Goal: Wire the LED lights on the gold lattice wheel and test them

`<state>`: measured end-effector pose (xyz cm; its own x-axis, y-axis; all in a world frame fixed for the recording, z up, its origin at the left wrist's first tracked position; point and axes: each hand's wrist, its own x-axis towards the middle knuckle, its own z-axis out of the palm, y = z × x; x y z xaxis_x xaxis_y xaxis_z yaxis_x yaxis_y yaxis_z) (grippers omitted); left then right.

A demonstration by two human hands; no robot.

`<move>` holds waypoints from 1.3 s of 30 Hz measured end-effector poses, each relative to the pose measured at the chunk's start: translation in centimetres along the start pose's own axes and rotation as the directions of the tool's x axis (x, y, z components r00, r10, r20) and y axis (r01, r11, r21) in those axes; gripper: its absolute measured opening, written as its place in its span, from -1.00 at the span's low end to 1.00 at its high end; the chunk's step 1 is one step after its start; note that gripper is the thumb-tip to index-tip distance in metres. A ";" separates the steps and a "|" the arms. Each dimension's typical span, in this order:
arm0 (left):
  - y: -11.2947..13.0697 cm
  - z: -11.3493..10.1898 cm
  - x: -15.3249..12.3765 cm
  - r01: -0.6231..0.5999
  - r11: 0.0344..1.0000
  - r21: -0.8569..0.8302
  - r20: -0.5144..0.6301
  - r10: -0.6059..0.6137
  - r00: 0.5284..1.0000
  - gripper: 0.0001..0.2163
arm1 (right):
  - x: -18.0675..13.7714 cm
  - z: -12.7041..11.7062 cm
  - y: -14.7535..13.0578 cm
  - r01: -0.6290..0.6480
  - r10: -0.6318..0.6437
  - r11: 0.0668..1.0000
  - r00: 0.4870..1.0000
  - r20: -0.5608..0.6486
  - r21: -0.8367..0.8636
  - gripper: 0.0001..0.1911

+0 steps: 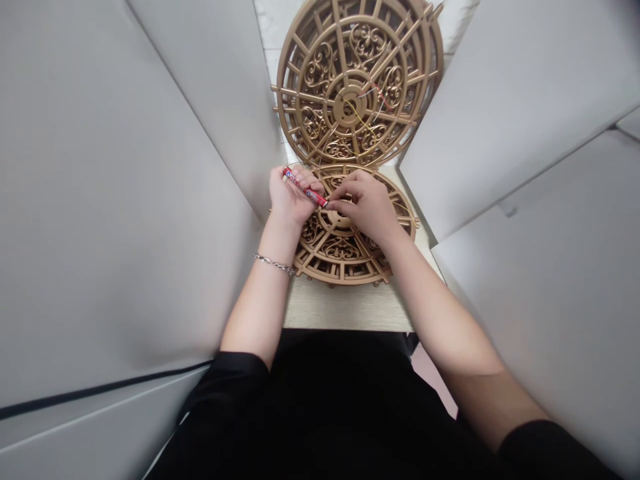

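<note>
My left hand (pixel 289 197) is closed around a red tube-shaped item (pixel 305 189) with white and blue print, held slanted over a round gold openwork frame (pixel 350 257) that lies flat on the table. My right hand (pixel 365 203) is pinched at the tube's lower end, close to the frame's hub. A metal bracelet (pixel 274 264) circles my left wrist. What sits between my right fingertips is too small to make out.
A second, larger gold openwork frame (pixel 357 83) stands upright behind the flat one, with thin red and yellow wires at its centre. Grey panels (pixel 125 200) wall in both sides. The pale wooden table (pixel 345 310) edge is just before my black-clothed body.
</note>
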<state>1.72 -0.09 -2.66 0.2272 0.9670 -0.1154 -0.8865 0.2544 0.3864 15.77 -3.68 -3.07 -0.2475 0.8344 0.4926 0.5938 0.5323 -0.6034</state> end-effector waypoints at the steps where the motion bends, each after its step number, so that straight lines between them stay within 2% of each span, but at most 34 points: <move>1: 0.0 -0.1 0.1 0.007 1.000 -0.007 0.007 -0.007 1.000 -0.69 | 0.0 0.0 0.0 -0.013 0.013 1.000 1.000 0.000 -0.003 -0.90; 14: 0.1 -0.3 0.4 0.013 1.000 -0.025 -0.027 -0.014 1.000 -0.70 | 0.0 0.0 -0.4 -0.138 0.134 0.988 0.990 0.053 0.069 -0.88; 21: 0.2 -0.6 0.5 -0.009 0.999 -0.052 -0.015 0.008 1.000 -0.70 | 0.2 -0.3 -0.3 -0.145 0.112 0.950 0.985 0.132 0.277 -0.84; 39: 0.0 0.0 0.2 0.066 0.998 -0.020 -0.014 -0.066 0.998 -0.70 | 0.2 -0.3 -0.5 -0.150 0.130 0.977 0.982 0.133 0.149 -0.83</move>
<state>1.75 0.07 -2.71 0.2795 0.9479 -0.1530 -0.8777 0.3169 0.3595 15.68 -3.86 -2.46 -0.2678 0.9082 0.3218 0.5031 0.4166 -0.7572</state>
